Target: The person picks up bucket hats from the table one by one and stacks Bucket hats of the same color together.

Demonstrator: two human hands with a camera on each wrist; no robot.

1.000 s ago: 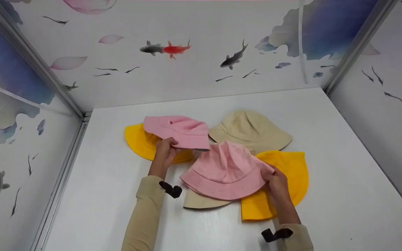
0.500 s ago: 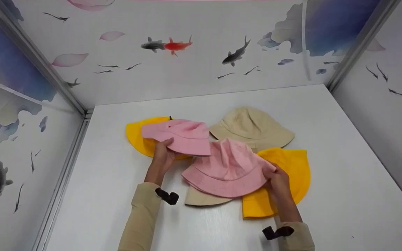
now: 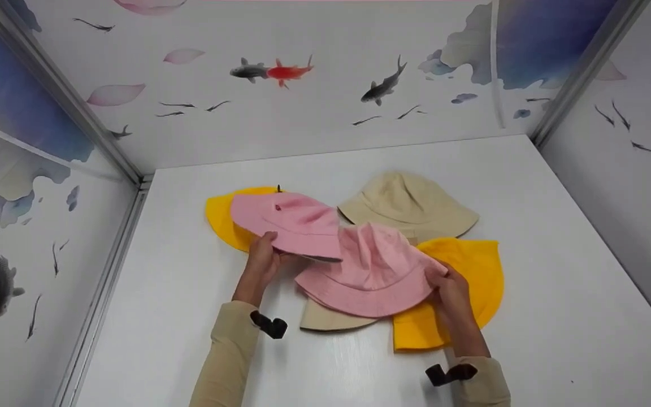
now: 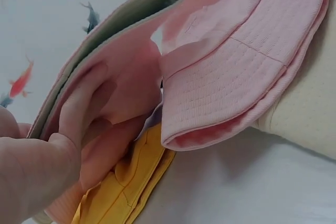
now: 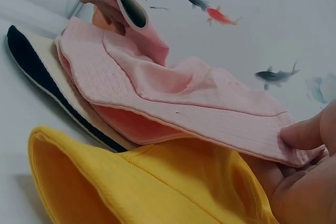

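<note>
My left hand (image 3: pixel 261 263) pinches the brim of a pink bucket hat (image 3: pixel 297 221), thumb on top and fingers underneath. That hat is folded flat and overlaps a yellow hat (image 3: pixel 219 217) behind it. In the left wrist view its grey-green lining (image 4: pixel 113 30) shows at the folded edge. My right hand (image 3: pixel 454 294) grips the right end of the brim of a second pink bucket hat (image 3: pixel 370 277). Beneath this one, a beige hat (image 3: pixel 331 317) with a dark lining pokes out at the front. A second yellow hat (image 3: pixel 481 277) lies under and beside my right hand.
Another beige bucket hat (image 3: pixel 410 203) rests at the back, behind the second pink hat. All the hats are on a white table (image 3: pixel 551 294). Printed walls with fish and petals (image 3: pixel 325 113) enclose its back and sides.
My left hand has drawn the folded pink hat slightly towards me and down, uncovering more of the yellow hat behind. My right hand keeps its grip on the other pink hat.
</note>
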